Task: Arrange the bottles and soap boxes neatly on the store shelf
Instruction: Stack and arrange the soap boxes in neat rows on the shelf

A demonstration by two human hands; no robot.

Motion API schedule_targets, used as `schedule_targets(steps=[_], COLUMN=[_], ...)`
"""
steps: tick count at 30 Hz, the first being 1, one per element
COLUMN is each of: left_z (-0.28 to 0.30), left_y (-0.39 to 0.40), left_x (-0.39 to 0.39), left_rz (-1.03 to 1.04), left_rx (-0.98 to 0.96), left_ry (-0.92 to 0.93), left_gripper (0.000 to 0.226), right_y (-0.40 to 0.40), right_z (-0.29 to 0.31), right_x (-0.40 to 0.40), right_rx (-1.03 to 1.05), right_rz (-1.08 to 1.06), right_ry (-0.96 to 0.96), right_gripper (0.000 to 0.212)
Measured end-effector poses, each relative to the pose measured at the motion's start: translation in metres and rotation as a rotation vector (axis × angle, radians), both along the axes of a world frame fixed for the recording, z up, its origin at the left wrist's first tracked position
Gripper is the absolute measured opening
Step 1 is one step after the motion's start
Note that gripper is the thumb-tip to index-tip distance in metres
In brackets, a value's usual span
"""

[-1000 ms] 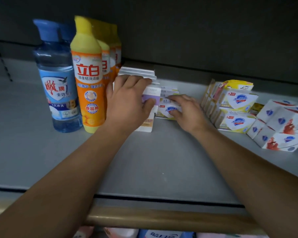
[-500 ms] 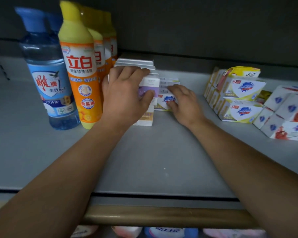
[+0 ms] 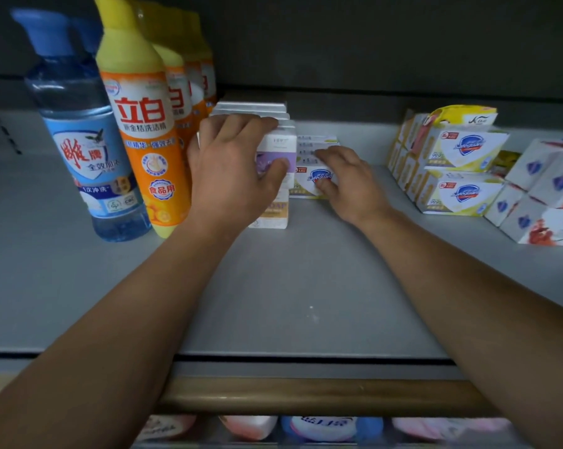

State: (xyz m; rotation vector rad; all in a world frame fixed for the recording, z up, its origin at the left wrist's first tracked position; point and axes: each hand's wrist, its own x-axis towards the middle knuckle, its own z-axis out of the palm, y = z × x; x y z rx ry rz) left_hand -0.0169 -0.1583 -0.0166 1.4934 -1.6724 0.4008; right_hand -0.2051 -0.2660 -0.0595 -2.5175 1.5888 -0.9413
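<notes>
My left hand (image 3: 233, 171) grips the front of a row of upright white and purple soap boxes (image 3: 278, 145) in the middle of the grey shelf (image 3: 290, 286). Right beside them, my right hand (image 3: 345, 179) lies on a low stack of white and yellow soap boxes (image 3: 315, 181), fingers curled over its front. A row of yellow and orange dish-soap bottles (image 3: 141, 131) stands just left of the white boxes. A blue bottle (image 3: 82, 140) stands at the far left.
Stacked yellow and white soap boxes (image 3: 458, 170) sit at the right, with white boxes bearing red and blue print (image 3: 545, 196) beyond them. A brown rail (image 3: 306, 395) runs along the shelf's front edge. More products (image 3: 319, 427) lie on the shelf below.
Both hands stay on the same boxes. The view has shifted slightly, with the bottles higher and further left in frame.
</notes>
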Motion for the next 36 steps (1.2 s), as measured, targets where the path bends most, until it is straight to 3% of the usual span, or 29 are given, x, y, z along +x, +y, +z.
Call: schedule_targets(steps=[11, 24, 28, 31, 36], left_z=[0.002, 0.037, 0.04, 0.027, -0.004], left_y=[0.003, 0.027, 0.033, 0.026, -0.007], left_x=[0.0, -0.022, -0.067, -0.112, -0.18], left_rz=[0.007, 0.144, -0.043, -0.209, -0.313], left_rx=[0.022, 0.17, 0.074, 0.147, 0.301], left_ry=[-0.027, -0.212, -0.148, -0.087, -0.097], left_gripper=[0.049, 0.057, 0.049, 0.05, 0.048], right_y=[0.052, 0.157, 0.168, 0.165, 0.162], right_z=[0.019, 0.01, 0.005, 0.001, -0.002], right_x=[-0.024, -0.177, -0.2, -0.199, -0.201], right_rx=[0.048, 0.325, 0.354, 0.321, 0.297], right_rz=[-0.075, -0.38, -0.464, -0.474, -0.481], right_ry=[-0.035, 0.133, 0.204, 0.216, 0.215], right_gripper=[0.066, 0.062, 0.056, 0.056, 0.059])
